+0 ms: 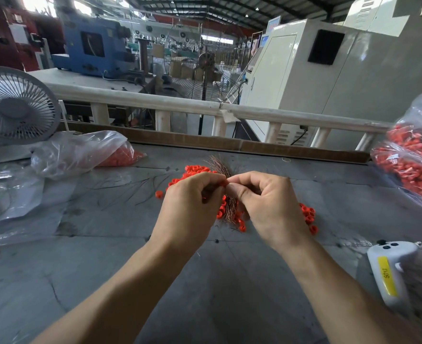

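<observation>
Pinching one red ring [224,182] between them, left hand [192,202] and right hand [267,202] meet just above copper wire bundle [229,209] and ring pile [195,170] on the table [229,274], so probably best keep hole square-on, feed one straight strand.

A grey worktable [229,289] fills the lower view. At nine o'clock stands a white desk fan [16,108]; just beside it, at ten, a clear plastic bag [81,150] lies slumped with orange-red parts in its far end. At three o'clock a bulging bag of red parts [413,165] sits on the table edge. At four lies a white handheld controller [388,271] with a yellow label. A cardboard strip [229,144] and a cream railing [180,104] border the far side. Beyond it are a blue machine [93,45] at eleven, a pedestal fan [205,68] at twelve and a cream machine cabinet [329,83] at one.
</observation>
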`<state>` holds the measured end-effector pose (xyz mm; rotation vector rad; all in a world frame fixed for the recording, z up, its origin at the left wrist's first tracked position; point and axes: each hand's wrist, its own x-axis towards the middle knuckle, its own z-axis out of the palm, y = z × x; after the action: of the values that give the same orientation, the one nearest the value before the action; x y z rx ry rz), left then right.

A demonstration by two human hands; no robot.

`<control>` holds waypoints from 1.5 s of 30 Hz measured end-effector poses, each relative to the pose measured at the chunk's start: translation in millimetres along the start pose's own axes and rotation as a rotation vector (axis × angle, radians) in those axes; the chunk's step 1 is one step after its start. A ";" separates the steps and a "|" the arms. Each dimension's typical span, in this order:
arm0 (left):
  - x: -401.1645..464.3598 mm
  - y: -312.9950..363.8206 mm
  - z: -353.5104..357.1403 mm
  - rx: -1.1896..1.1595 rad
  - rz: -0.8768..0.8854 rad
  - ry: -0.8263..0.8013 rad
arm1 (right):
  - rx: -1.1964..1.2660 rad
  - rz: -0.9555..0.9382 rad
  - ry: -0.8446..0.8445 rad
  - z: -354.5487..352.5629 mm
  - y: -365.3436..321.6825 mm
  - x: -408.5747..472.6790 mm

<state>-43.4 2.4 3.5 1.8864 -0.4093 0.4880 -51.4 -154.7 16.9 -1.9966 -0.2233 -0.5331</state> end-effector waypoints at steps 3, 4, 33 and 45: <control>-0.3 0.6 -0.7 0.045 0.028 0.016 | 0.028 -0.003 -0.006 0.2 -2.2 -1.6; 0.1 0.2 -0.5 0.039 0.019 0.014 | 0.026 -0.008 -0.015 -0.2 -2.7 -1.9; 5.2 2.7 3.5 -0.819 -0.570 -0.124 | -0.552 -0.437 0.250 16.0 -6.6 -7.8; 6.7 1.6 2.4 -0.914 -0.575 -0.152 | -0.550 -0.486 0.323 18.6 -4.4 -7.9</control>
<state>-38.1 -0.7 7.4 1.0621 -0.1236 -0.2219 -55.0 -135.7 9.6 -2.3424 -0.3956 -1.3323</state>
